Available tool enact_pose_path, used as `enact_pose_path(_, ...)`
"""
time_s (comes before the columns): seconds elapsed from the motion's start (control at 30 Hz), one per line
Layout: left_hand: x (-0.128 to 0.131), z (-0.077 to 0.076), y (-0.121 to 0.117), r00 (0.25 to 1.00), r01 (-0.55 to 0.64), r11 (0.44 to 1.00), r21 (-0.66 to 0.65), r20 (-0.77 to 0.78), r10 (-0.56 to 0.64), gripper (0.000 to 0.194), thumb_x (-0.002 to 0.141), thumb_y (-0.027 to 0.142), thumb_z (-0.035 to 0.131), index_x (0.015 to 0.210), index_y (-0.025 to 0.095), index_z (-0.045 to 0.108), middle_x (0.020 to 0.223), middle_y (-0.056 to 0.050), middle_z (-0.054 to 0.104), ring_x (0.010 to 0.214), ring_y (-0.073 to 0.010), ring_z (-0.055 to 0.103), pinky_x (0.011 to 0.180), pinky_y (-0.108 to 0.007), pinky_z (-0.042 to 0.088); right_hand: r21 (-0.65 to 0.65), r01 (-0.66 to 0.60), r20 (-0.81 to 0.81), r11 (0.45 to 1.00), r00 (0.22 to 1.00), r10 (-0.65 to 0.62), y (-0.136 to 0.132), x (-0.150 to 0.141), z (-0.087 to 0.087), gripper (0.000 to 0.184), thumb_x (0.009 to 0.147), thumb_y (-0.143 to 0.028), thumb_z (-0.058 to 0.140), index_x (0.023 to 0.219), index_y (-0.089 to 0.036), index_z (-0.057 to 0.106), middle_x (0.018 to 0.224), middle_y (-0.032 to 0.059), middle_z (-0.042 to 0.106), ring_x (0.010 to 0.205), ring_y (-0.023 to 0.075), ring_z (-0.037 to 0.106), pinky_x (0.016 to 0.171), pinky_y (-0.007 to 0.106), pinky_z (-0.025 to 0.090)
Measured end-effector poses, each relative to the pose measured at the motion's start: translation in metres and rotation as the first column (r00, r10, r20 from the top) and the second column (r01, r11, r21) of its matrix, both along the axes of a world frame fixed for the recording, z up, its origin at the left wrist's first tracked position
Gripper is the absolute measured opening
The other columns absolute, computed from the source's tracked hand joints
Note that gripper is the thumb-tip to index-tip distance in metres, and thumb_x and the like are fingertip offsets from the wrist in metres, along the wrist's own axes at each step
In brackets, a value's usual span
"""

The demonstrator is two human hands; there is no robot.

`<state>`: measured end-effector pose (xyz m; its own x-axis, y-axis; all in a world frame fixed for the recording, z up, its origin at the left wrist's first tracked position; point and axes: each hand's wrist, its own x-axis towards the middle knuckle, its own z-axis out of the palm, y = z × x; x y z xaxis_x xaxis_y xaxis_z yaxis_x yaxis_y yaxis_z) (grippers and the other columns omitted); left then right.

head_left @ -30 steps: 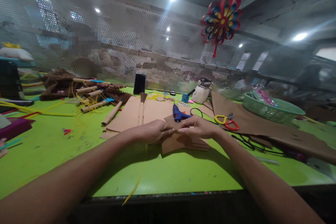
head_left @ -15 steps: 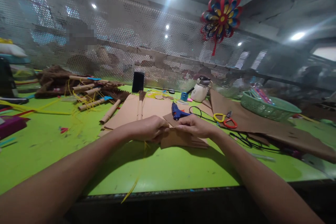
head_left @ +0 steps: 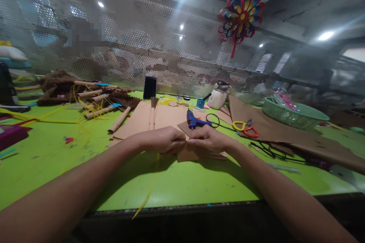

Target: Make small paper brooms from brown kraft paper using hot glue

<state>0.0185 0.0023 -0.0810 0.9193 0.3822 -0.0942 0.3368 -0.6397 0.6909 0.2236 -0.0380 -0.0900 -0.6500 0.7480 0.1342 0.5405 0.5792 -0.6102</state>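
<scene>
My left hand (head_left: pixel 165 139) and my right hand (head_left: pixel 207 139) meet above the table, thumbs and fingers pinched at the edge of a piece of brown paper (head_left: pixel 186 155). Most of that edge is hidden by my fingers. Beneath my right hand, layered brown paper pieces stick out. Just behind my right hand lies a blue glue gun (head_left: pixel 196 120). A rolled brown paper tube with a fringed end (head_left: pixel 152 115) rests behind my left hand, on a larger brown sheet (head_left: pixel 134 121). A yellow strand (head_left: pixel 158 163) hangs below my left hand.
Scissors with yellow and red handles (head_left: pixel 245 129), black cord (head_left: pixel 273 152) and a green basket (head_left: pixel 296 114) are on the right. A white jug (head_left: pixel 218 97) and a phone (head_left: pixel 149 88) stand at the back. Several paper tubes with yellow strands (head_left: pixel 98 112) lie left on the green table (head_left: pixel 71 171).
My right hand has slid slightly left, so my fingertips now meet where a short stretch of paper edge showed between them. The view has shifted a little.
</scene>
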Motion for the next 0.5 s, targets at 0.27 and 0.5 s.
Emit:
enact_pose_path(0.27,-0.005,0.000,0.000,0.997,-0.063,0.997,0.039,0.038,0.061,0.019,0.081,0.023,0.040,0.063,0.018,0.044,0.057,0.000,0.052,0.046,-0.0097,0.045,0.045,-0.022,0.032,-0.111,0.209,-0.173,0.971,0.958,-0.226,0.012,0.007,-0.009,0.038,0.072,-0.045,0.063,0.070,-0.008,0.070,0.058,0.0013,0.058,0.054,0.0096,0.045,0.050,0.022,0.031)
enact_pose_path(0.5,-0.008,0.002,0.004,0.992,-0.124,0.992,0.011,-0.010,0.124,0.030,0.087,0.035,0.037,0.067,0.017,0.049,0.058,-0.001,0.056,0.049,-0.0093,0.048,0.049,-0.021,0.034,-0.303,0.267,-0.361,0.915,0.856,-0.369,0.017,0.009,-0.013,0.035,0.058,-0.044,0.074,0.063,-0.010,0.070,0.054,0.0015,0.059,0.052,0.0094,0.046,0.051,0.023,0.034)
